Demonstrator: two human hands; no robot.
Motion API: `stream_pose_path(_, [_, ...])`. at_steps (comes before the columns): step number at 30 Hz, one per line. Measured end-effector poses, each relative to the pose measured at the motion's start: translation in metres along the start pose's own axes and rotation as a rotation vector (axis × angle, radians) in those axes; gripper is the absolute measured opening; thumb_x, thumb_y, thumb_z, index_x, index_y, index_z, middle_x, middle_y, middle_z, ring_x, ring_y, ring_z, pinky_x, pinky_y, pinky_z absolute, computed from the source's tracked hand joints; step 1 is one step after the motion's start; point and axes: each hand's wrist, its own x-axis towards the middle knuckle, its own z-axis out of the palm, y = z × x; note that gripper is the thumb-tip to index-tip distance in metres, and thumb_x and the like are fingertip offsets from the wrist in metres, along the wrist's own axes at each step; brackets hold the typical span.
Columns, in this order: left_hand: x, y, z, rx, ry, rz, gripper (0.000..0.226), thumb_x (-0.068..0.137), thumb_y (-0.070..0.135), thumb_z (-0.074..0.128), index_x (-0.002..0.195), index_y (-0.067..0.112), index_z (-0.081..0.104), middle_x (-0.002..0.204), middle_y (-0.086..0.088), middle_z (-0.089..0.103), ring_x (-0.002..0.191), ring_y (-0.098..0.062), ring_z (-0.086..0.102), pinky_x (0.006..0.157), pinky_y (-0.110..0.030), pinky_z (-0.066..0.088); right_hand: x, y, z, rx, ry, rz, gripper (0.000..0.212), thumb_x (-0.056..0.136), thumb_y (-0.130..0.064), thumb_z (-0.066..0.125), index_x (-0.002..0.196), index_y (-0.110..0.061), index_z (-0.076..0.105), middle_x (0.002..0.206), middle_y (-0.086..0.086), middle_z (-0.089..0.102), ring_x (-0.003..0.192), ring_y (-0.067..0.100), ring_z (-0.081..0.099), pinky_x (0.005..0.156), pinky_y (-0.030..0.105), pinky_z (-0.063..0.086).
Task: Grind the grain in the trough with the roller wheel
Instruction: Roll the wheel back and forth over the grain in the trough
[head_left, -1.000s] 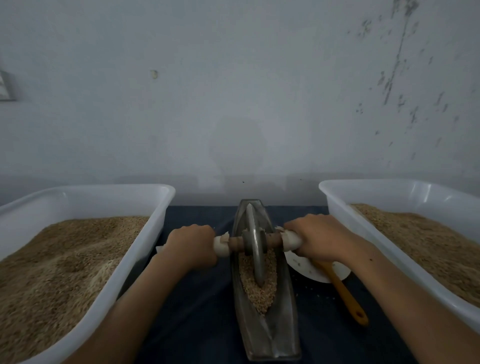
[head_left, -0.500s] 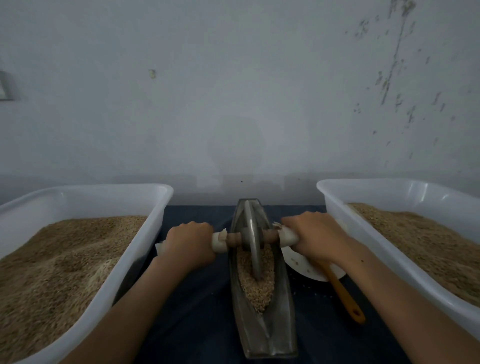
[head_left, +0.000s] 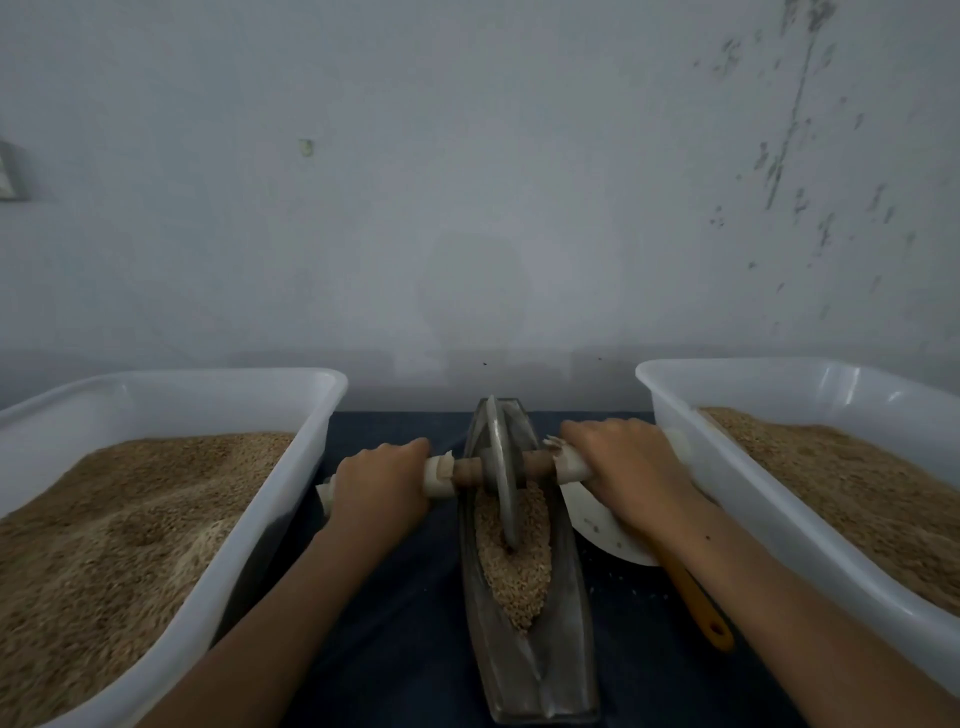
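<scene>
A narrow boat-shaped metal trough (head_left: 566, 654) lies lengthwise on the dark cloth, with brown grain (head_left: 519, 577) heaped in its middle. A thin metal roller wheel (head_left: 500, 467) stands upright in the trough's far half, its rim sunk in the grain. A wooden axle with white-wrapped ends runs through the wheel. My left hand (head_left: 379, 480) grips the left end of the axle. My right hand (head_left: 623, 465) grips the right end. Both wrapped ends are mostly hidden under my fingers.
A white tub (head_left: 270, 525) of grain stands at the left and another white tub (head_left: 727, 499) of grain at the right, both close to the trough. A white dish (head_left: 597, 525) and an orange-handled tool (head_left: 701, 608) lie under my right forearm. A grey wall is behind.
The wheel has rolled a little toward the far end of the trough, and both hands have moved forward with the axle.
</scene>
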Motion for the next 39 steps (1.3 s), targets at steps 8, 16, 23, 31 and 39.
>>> stream_pose_path(8, [0.008,-0.003,-0.010,0.031,-0.326,0.001,0.019,0.081,0.037,0.064,0.092,0.026,0.054,0.086,0.006,0.058,0.078,-0.013,0.055,0.072,-0.028,0.046,0.000,0.006,-0.022,0.126,-0.318,-0.009,0.011,0.083,-0.024,0.059,0.091,-0.030,0.054,0.093,-0.005,0.064,0.086,0.017,0.060,0.067,0.030,0.042])
stream_pose_path(16, [0.009,-0.003,-0.008,0.008,-0.323,-0.028,0.018,0.082,0.037,0.063,0.093,0.027,0.053,0.090,0.006,0.058,0.082,-0.014,0.057,0.074,-0.029,0.046,-0.001,0.003,-0.017,0.088,-0.220,0.003,0.009,0.086,-0.026,0.056,0.089,-0.030,0.049,0.094,-0.004,0.063,0.088,0.020,0.061,0.066,0.030,0.039])
stream_pose_path(23, [0.001,-0.004,0.002,-0.012,0.004,-0.008,0.015,0.088,0.036,0.053,0.083,0.028,0.042,0.083,0.008,0.058,0.073,-0.014,0.055,0.063,-0.027,0.039,0.001,0.002,0.001,-0.004,0.006,-0.007,0.017,0.085,-0.023,0.055,0.087,-0.029,0.039,0.092,-0.006,0.062,0.085,0.021,0.060,0.061,0.031,0.031])
stream_pose_path(31, [0.012,-0.009,-0.006,-0.025,-0.393,-0.009,0.019,0.079,0.038,0.066,0.087,0.029,0.052,0.076,0.011,0.052,0.074,-0.010,0.054,0.073,-0.029,0.046,0.001,0.001,-0.023,0.096,-0.319,0.043,0.015,0.083,-0.021,0.058,0.084,-0.032,0.048,0.087,-0.005,0.058,0.084,0.019,0.058,0.067,0.030,0.039])
stream_pose_path(39, [0.008,-0.005,-0.004,-0.006,-0.225,-0.012,0.015,0.084,0.036,0.060,0.094,0.026,0.054,0.092,0.005,0.062,0.083,-0.015,0.060,0.075,-0.030,0.048,0.000,0.000,-0.014,0.080,-0.194,0.062,0.011,0.087,-0.022,0.054,0.084,-0.030,0.047,0.088,-0.005,0.060,0.084,0.020,0.059,0.067,0.030,0.037])
